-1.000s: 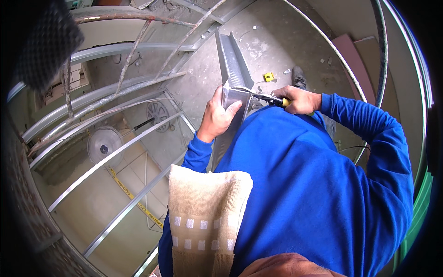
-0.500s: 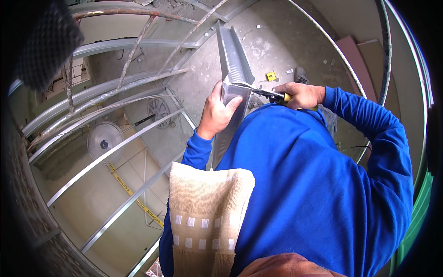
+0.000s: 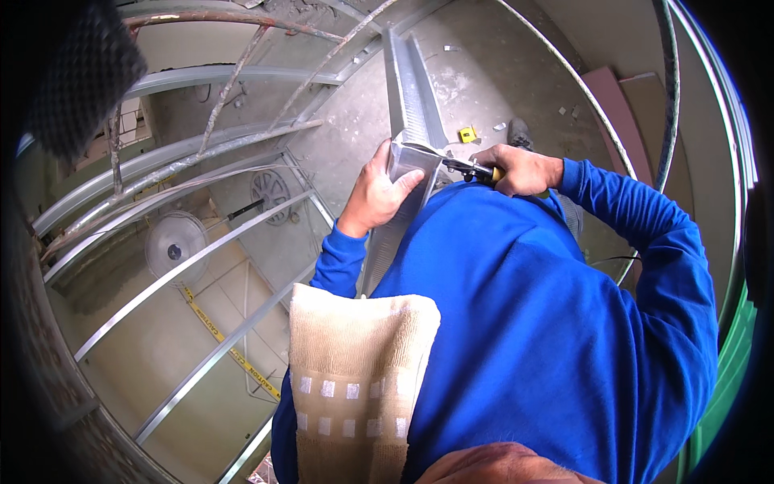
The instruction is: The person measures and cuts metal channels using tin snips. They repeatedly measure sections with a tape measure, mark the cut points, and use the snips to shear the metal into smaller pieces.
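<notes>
My left hand (image 3: pixel 377 194) is closed round the edge of a long galvanized metal channel (image 3: pixel 418 89), its thumb lying across the near face. At that grip the channel is cut and bent, so its far part angles away toward the floor while its near part runs back beside my body. My right hand (image 3: pixel 524 169) is wrapped round the yellow and black handles of a pair of tin snips (image 3: pixel 461 168). Their jaws are at the channel's right flange, by the bend; whether the blades have metal between them is too small to tell.
Painted scaffold bars (image 3: pixel 218 89) and metal framing (image 3: pixel 193 262) fill the left side. Beyond them stand a fan (image 3: pixel 176 246) and yellow caution tape (image 3: pixel 214 323). A yellow tape measure (image 3: pixel 468 134) and scraps lie on the concrete floor. Boards (image 3: pixel 617 113) lean at the right wall.
The channel's far part has swung slightly up and right in view. Both hands keep their grips, and the snips stay at the bend. The whole view has shifted a little.
</notes>
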Demonstrator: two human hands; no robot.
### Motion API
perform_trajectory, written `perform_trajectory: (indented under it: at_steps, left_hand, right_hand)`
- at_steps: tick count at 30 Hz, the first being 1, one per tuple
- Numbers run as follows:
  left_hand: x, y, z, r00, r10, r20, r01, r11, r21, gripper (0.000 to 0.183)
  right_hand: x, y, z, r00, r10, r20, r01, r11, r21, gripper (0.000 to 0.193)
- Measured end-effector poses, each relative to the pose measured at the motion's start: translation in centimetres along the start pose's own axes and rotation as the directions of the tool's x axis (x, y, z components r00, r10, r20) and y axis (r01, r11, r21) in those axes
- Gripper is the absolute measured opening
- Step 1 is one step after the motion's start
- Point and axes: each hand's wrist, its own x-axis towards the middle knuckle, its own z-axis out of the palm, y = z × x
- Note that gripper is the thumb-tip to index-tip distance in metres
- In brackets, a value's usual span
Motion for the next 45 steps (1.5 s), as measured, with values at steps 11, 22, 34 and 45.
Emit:
perform_trajectory:
  at_steps: [11,22,34,45]
  left_hand:
    - [0.4,-0.8,0.0,1.000,-0.008,0.019,0.009,0.997,-0.072,0.051]
    - [1.5,-0.7,-0.1,0.997,-0.026,0.073,0.028,0.999,-0.032,0.053]
    - [2.8,-2.6,0.0,0.993,-0.018,0.113,0.035,0.987,-0.156,0.050]
    - [4.9,-5.9,0.3,0.956,-0.104,0.273,0.227,0.852,-0.471,0.045]
  right_hand:
    - [0.3,1.0,0.0,0.998,-0.061,-0.025,0.061,0.998,-0.014,0.039]
    - [0.8,0.7,0.4,0.998,-0.030,-0.049,0.031,0.999,0.020,0.045]
    - [1.6,2.0,0.8,0.995,-0.032,-0.099,0.032,0.999,-0.009,0.060]
    - [2.4,2.1,1.1,0.963,0.022,-0.267,-0.041,0.997,-0.067,0.031]
